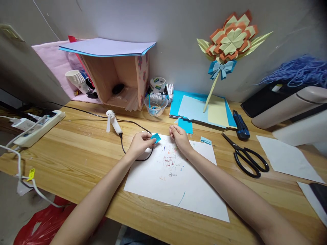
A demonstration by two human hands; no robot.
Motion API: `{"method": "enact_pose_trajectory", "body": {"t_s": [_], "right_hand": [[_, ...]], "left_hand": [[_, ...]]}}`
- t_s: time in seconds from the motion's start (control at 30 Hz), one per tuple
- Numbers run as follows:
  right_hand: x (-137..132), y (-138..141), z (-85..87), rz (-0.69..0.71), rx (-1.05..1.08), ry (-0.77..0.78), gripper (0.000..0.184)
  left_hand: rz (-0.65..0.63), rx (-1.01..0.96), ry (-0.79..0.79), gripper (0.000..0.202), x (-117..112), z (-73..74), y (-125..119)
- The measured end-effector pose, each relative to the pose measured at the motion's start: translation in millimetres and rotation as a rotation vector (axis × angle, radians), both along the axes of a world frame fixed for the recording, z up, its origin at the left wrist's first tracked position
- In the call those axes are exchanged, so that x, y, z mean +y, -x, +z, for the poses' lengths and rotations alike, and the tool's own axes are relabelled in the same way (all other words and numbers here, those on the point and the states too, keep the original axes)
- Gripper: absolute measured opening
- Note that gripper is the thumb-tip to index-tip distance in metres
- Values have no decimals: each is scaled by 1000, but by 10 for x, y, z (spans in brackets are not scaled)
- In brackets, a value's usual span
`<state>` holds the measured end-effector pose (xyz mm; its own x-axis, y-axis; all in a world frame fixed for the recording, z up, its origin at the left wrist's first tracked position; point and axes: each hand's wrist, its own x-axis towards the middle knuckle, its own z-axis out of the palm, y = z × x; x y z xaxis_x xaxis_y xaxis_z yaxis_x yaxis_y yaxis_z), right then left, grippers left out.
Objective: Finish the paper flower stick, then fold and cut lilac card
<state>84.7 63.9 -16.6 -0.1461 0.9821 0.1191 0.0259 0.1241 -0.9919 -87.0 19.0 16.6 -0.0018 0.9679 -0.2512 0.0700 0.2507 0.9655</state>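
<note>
My left hand pinches a small folded blue paper piece just above the far edge of a white sheet marked with coloured scribbles. My right hand rests on the same edge with its fingers curled in; what they hold, if anything, is hidden. A blue paper square lies just beyond my right hand, and a smaller blue scrap lies to its right.
Black scissors and a dark utility knife lie at right. Behind are blue and yellow sheets, a paper flower, a clear bowl, a wooden box. A small white fan and power strip sit at left.
</note>
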Motion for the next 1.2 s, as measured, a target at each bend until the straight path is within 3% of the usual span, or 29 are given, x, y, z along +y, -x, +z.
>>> {"method": "enact_pose_trajectory", "body": {"t_s": [0.13,0.27,0.43,0.53,0.63,0.7,0.8,0.9,1.1,1.2], "right_hand": [[-34,-4,17,-25,-13,-5,43],[20,24,57,-83,-33,16,32],[519,200,422,-215,-71,-286,25],[888,344,709,-182,-383,-515,20],[1067,407,874,-70,-810,-583,24],[1048,364,916,-94,-915,-581,27],[888,187,926,-185,-839,-560,40],[700,-34,894,-144,-678,-504,19],[480,-357,757,-46,-683,-266,29],[412,-470,692,-6,-641,-229,17]], "left_hand": [[-15,11,-16,15,0,-22,11],[-1,-22,-32,18,8,-65,31],[4,-38,-43,21,20,-88,48],[17,-54,-62,22,13,-88,51],[15,-48,-86,22,6,-99,52],[13,-33,-106,21,5,-114,54],[15,9,-134,22,1,-143,53],[0,74,-193,23,-19,-171,43],[-57,185,-290,22,-75,-187,-2],[-81,178,-266,22,-87,-175,-29]]}}
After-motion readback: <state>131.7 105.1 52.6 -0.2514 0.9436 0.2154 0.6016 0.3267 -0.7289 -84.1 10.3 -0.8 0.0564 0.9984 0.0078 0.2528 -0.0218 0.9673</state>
